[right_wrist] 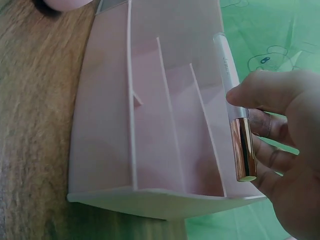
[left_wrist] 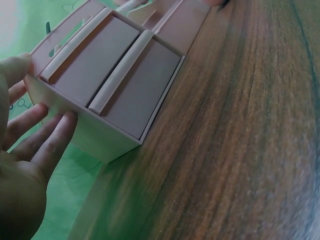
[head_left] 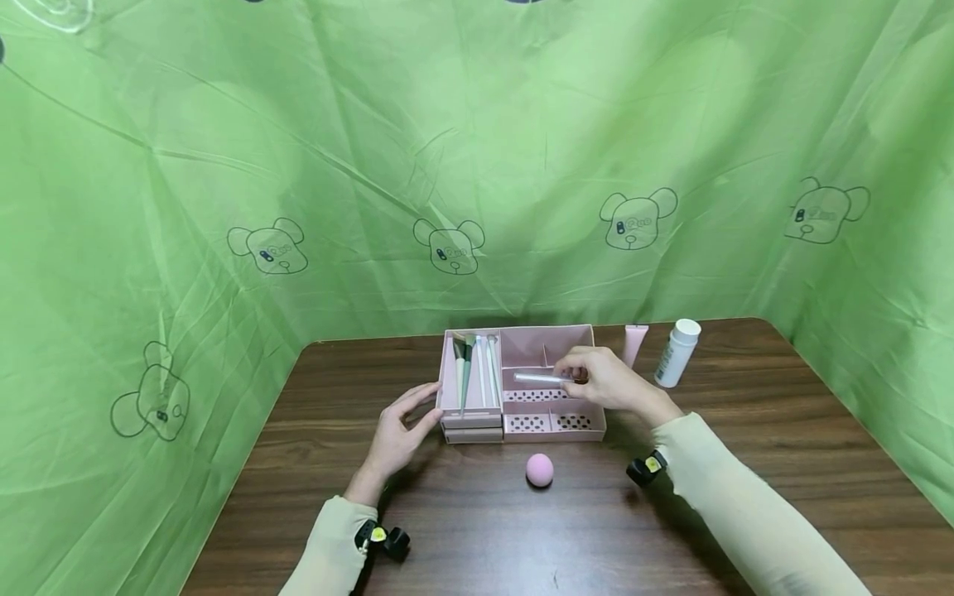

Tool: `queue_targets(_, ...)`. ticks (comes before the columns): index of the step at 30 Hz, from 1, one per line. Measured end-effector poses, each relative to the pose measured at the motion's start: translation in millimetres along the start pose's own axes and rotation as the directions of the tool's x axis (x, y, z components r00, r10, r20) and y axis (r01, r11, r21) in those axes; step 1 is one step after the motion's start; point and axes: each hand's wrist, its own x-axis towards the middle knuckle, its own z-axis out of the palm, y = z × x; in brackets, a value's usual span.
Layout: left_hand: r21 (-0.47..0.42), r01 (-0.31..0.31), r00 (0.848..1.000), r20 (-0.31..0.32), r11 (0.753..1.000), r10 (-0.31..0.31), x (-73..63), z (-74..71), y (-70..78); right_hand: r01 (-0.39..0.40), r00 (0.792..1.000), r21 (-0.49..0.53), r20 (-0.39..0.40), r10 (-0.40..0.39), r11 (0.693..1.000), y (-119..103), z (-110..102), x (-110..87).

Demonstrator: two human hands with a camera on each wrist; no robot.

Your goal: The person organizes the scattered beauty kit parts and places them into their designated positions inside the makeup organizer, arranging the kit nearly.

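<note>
A pink desk organizer [head_left: 547, 338] stands on the table, with makeup brushes [head_left: 467, 372] lying in its left top tray and two drawers [left_wrist: 137, 87] below it. My left hand [head_left: 398, 430] touches the organizer's left side with fairly straight fingers [left_wrist: 55, 142]. Above the right-hand compartments [right_wrist: 150, 115], my right hand [head_left: 602, 377] pinches a slim cosmetic tube [right_wrist: 229, 70] between thumb and fingers. The tube has a whitish body and a shiny rose-gold end [right_wrist: 243, 150]. In the head view it lies nearly level, its right end hidden by the hand.
A pink ball-shaped sponge [head_left: 540, 470] rests on the wooden table [head_left: 477, 538] before the organizer. Behind the right hand stand a pink squeeze tube [head_left: 633, 343] and a white bottle [head_left: 676, 354]. A green curtain [head_left: 522, 165] surrounds the table's back and sides.
</note>
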Motion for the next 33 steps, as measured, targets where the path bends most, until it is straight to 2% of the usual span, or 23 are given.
queue_targets(4, -0.004, 0.011, 1.000, -0.001, 1.000, -0.011, 0.7, 0.0, 0.8, -0.003, 1.000, -0.020, 0.011, 0.003, 1.000, 5.3, 4.7, -0.2)
queue_targets(12, -0.020, 0.037, 0.999, 0.005, 0.999, -0.037, 1.4, 0.2, 2.6, 0.069, 0.998, -0.104, 0.020, -0.067, 0.992, 10.1, 14.7, 0.1)
queue_targets(17, -0.024, 0.048, 0.999, 0.009, 0.999, -0.048, 1.1, 0.2, 1.7, 0.069, 0.997, -0.147, 0.034, -0.065, 0.987, 8.8, 17.3, 0.4)
queue_targets(25, -0.013, 0.014, 1.000, 0.007, 1.000, -0.014, 0.9, 0.1, 3.0, 0.103, 0.993, -0.216, 0.078, -0.088, 0.971, 10.5, 21.5, 0.3)
queue_targets(33, -0.007, 0.017, 1.000, 0.006, 1.000, -0.017, 0.5, -0.1, 3.7, 0.074, 0.996, -0.190, 0.062, -0.064, 0.979, 9.8, 21.4, 0.5)
